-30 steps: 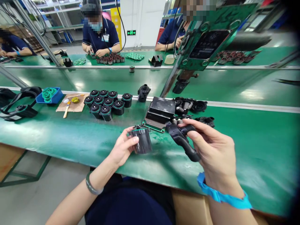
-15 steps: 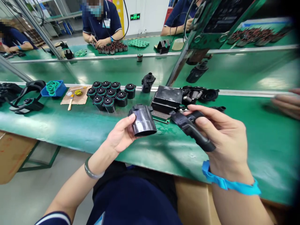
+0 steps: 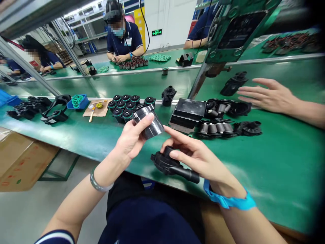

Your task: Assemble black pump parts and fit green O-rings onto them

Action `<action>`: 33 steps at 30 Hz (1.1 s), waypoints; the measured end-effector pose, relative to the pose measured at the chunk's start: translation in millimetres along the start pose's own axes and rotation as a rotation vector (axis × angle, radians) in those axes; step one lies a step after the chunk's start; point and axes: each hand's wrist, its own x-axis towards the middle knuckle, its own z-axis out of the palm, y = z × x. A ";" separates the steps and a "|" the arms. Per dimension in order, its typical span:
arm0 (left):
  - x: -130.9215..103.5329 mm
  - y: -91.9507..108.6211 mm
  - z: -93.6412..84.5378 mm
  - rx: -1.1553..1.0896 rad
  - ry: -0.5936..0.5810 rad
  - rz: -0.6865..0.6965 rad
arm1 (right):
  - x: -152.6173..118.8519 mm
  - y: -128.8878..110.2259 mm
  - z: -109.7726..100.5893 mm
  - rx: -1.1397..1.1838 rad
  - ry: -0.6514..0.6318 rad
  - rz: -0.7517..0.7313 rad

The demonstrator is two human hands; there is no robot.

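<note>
My left hand [image 3: 132, 139] grips a black cylindrical housing [image 3: 148, 121], tilted, held above the near edge of the green bench [image 3: 279, 162]. My right hand [image 3: 195, 157] holds a black pump cover with a spout [image 3: 172, 166] low by the bench edge, its index finger stretched toward the housing. Behind the housing stands a cluster of several black housings with green rings [image 3: 127, 105].
A black block fixture [image 3: 189, 112] and rows of rotor parts [image 3: 218, 128] lie right of centre. Another person's hand [image 3: 269, 96] reaches in from the right. A blue bin of green rings [image 3: 77, 101] and black parts [image 3: 30, 107] sit at left. Workers sit across.
My left hand has raised and tilted the housing. My right hand dropped toward the bench edge with the pump cover. Another person's hand moved in further from the right.
</note>
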 end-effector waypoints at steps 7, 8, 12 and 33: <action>-12.1 4.7 6.2 0.047 0.007 -0.002 | -2.9 10.3 6.2 0.056 -0.023 -0.006; -13.9 5.3 6.3 0.053 -0.011 -0.004 | -4.1 10.9 5.4 0.051 -0.028 -0.001; -16.8 -4.8 1.9 0.101 -0.068 0.004 | -14.7 10.3 -8.2 -0.056 0.009 0.050; 10.3 -126.0 -50.8 0.721 -0.258 0.203 | -26.1 21.8 -11.0 -0.820 0.435 -0.125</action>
